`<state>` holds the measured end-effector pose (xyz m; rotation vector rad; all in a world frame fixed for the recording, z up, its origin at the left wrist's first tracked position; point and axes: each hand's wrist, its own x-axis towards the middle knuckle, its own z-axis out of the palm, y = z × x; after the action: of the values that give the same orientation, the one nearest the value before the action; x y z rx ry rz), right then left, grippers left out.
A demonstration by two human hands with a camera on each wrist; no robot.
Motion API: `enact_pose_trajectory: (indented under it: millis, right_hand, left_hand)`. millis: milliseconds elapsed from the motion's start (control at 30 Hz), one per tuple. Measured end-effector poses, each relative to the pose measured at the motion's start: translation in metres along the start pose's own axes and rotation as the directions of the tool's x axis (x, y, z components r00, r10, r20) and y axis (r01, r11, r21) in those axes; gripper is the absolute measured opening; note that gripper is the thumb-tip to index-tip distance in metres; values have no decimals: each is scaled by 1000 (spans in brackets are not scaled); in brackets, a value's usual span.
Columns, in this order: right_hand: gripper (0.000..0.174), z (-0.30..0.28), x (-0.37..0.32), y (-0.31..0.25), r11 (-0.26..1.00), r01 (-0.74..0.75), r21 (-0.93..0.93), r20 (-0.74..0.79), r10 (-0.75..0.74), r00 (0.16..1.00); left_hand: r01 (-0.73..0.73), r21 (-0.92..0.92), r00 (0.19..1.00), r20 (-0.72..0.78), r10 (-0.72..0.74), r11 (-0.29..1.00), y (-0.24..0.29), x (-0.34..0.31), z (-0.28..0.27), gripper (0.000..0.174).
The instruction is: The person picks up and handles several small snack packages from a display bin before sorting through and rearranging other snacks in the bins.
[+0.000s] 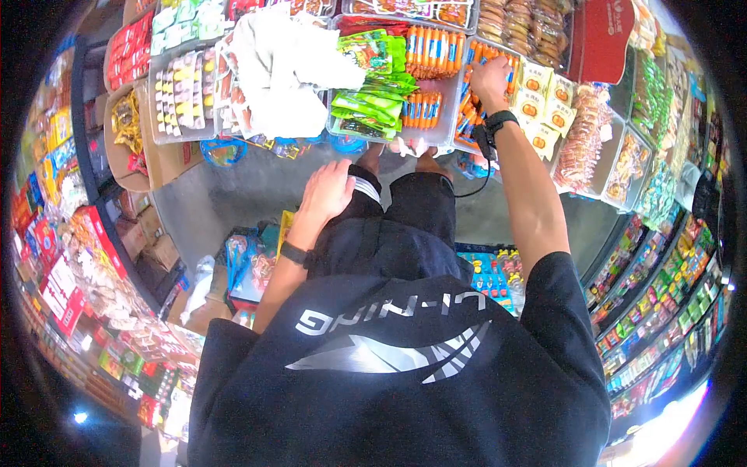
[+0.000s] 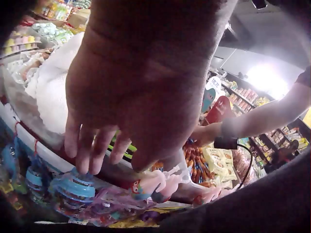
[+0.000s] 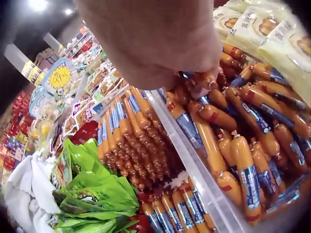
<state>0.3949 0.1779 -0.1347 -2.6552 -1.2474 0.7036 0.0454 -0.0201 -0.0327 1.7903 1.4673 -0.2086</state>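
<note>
My right hand (image 1: 490, 82) reaches down into a clear bin of loose orange sausages (image 3: 248, 174) in blue-and-orange wrappers. In the right wrist view its fingers dip in among the sausages and are mostly hidden, so I cannot tell whether they pinch one. Left of that bin, past a clear divider (image 3: 187, 145), more wrapped sausages (image 3: 136, 136) stand in neat rows, beside green snack packets (image 3: 92, 189). My left hand (image 2: 131, 111) hangs in front of the display's front edge with fingers relaxed, holding nothing. In the head view this left hand (image 1: 331, 189) is over the left thigh.
A white cloth (image 1: 284, 70) covers bins left of the green packets. Pale yellow packets (image 1: 545, 105) lie right of the loose sausages. Blue-wrapped items (image 2: 73, 189) hang below the display's front edge. Shelves of packaged goods (image 1: 661, 311) line the right side; cardboard boxes (image 1: 167, 167) stand at left.
</note>
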Motion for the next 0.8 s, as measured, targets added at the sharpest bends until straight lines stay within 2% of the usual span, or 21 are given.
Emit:
enact_pose_trajectory:
  millis: [100, 133, 200, 233, 267, 333, 367, 400, 467, 500, 533, 600, 667, 767, 800]
  right_hand:
    - [66, 13, 15, 24, 973, 225, -49, -37, -227, 973]
    - [66, 7, 16, 21, 970, 237, -49, -34, -239, 971]
    - [70, -3, 19, 19, 984, 176, -38, 107, -171, 979]
    - [70, -5, 20, 18, 992, 117, -37, 121, -112, 986]
    - [70, -7, 21, 18, 992, 122, -35, 121, -117, 986]
    - [66, 0, 25, 28, 998, 58, 37, 85, -61, 995]
    - [59, 7, 26, 35, 989, 100, 109, -31, -97, 995]
    - [59, 3, 22, 35, 989, 99, 109, -33, -96, 995]
    - [55, -15, 2, 27, 936, 236, 259, -200, -187, 962]
    - [42, -25, -18, 14, 933, 212, 291, -236, -145, 961]
    - [42, -30, -35, 9, 934, 203, 294, -241, -133, 961]
    - [35, -33, -62, 9, 916, 273, 295, 63, -304, 951]
    - [38, -16, -86, 11, 899, 339, 279, 260, -410, 874]
    - [40, 18, -115, 15, 878, 318, 359, 268, -423, 866]
    - [39, 28, -116, 13, 907, 316, 278, 354, -402, 844]
  left_hand:
    - [8, -23, 1000, -14, -9, 1000, 6, 3, -4, 36]
    - [0, -26, 999, -34, -1, 1000, 7, 3, -3, 36]
    - [-24, -43, 997, -74, 21, 999, 8, 5, -4, 36]
    - [-56, -54, 993, -107, 50, 997, 8, 5, -5, 36]
    - [-53, -53, 993, -111, 47, 997, 9, 6, -6, 36]
    - [-77, -84, 986, -156, 63, 994, 9, 8, -7, 32]
    - [-77, -84, 986, -157, 63, 994, 8, 9, -8, 32]
    - [-85, -78, 985, -157, 72, 993, 6, 12, -7, 31]
    - [-102, -69, 984, -154, 91, 992, 5, 17, -9, 31]
    - [-115, -89, 982, -162, 99, 989, 6, 19, -12, 33]
    - [-129, -106, 980, -168, 110, 986, 7, 21, -14, 34]
    - [-169, -97, 975, -160, 152, 981, 6, 30, -14, 34]
    - [-212, -88, 969, -148, 197, 973, 12, 37, -18, 34]
    - [-195, -25, 980, -54, 194, 980, 30, 39, -30, 34]
    - [-215, -27, 975, -58, 213, 976, 31, 41, -30, 34]
